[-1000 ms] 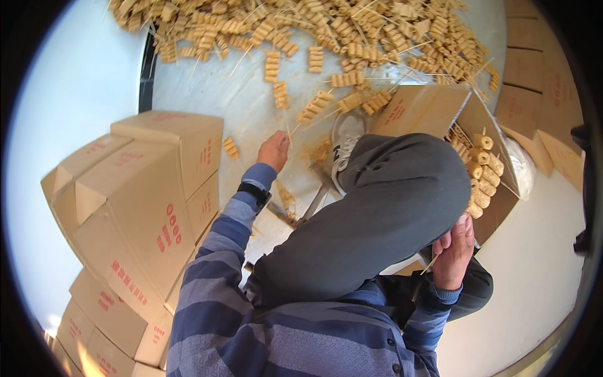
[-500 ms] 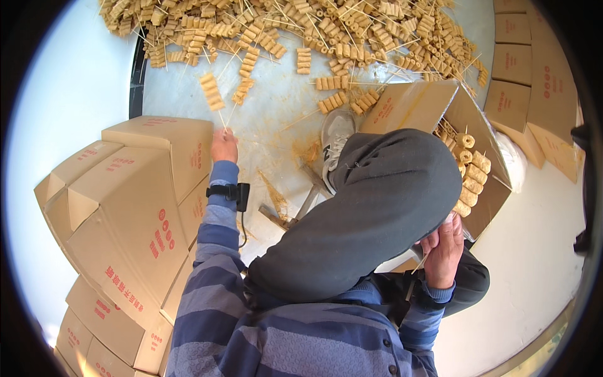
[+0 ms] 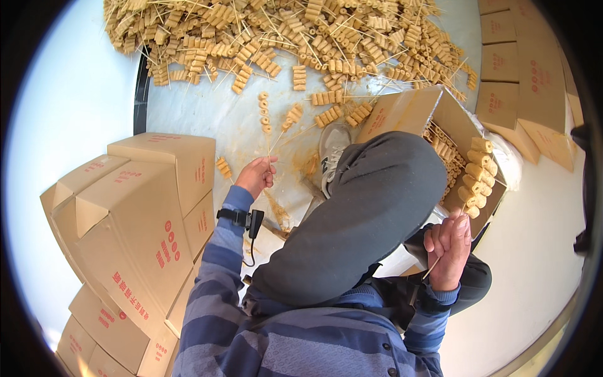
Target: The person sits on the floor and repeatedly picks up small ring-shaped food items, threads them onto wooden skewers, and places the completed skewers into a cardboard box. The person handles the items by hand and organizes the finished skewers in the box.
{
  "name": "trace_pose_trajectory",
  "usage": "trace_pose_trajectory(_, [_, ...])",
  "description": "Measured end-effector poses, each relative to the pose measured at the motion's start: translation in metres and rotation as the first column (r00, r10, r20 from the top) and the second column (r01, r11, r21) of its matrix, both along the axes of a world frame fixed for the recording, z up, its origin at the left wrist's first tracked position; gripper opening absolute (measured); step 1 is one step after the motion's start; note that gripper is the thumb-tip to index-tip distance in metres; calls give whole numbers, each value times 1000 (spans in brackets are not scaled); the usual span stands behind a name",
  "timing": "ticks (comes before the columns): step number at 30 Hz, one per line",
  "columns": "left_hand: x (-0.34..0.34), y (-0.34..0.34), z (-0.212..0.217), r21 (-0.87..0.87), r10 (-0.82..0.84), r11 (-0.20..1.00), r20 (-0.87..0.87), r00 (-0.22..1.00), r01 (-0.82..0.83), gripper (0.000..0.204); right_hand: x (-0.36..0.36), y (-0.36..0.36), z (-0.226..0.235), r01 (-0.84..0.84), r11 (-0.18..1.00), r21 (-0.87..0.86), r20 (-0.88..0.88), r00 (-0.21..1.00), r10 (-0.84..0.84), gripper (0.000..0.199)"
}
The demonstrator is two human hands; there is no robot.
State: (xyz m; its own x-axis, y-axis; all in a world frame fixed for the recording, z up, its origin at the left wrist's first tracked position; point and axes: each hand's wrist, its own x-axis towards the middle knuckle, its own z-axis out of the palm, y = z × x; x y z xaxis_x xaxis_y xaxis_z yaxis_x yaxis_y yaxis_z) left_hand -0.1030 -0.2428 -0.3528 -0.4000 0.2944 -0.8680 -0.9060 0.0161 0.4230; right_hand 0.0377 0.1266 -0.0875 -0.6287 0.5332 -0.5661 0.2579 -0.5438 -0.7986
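While our left grip [image 3: 256, 177] is pinching skewers [image 3: 264, 113] by their sticks above the left part of the floor [image 3: 210, 119], our right grip [image 3: 449, 245] is clasping a bunch [image 3: 477, 179] by the right edge of the box [image 3: 458, 119]; we are apparently gathering, next needing to join both.

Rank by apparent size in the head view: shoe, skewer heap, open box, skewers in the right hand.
1. Skewer heap
2. Open box
3. Skewers in the right hand and shoe: too alike to rank.
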Motion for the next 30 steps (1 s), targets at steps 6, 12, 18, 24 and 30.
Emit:
trace_pose_trajectory(6, [-43, 35, 163, 321, 95, 946, -150, 984, -43, 36, 4, -22, 18, -38, 996, -81, -192, 981, 21, 38])
trace_pose_trajectory(12, [-12, 83, 297, 550, -28, 829, -132, 991, 97, 33, 0, -52, 42, -179, 984, -17, -184, 968, 173, 54])
trace_pose_trajectory(18, [89, 148, 317, 661, -357, 674, -99, 929, 330, 32, 28, -71, 53, -269, 959, -95, -243, 940, 240, 62])
trace_pose_trajectory(24, [122, 169, 310, 672, -467, 572, -205, 860, 471, 28, 73, -57, 64, -359, 915, -182, -273, 913, 304, 53])
trace_pose_trajectory(30, [133, 173, 318, 716, -469, 557, -146, 871, 420, 26, 85, -65, 74, -245, 963, -112, -366, 911, 189, 35])
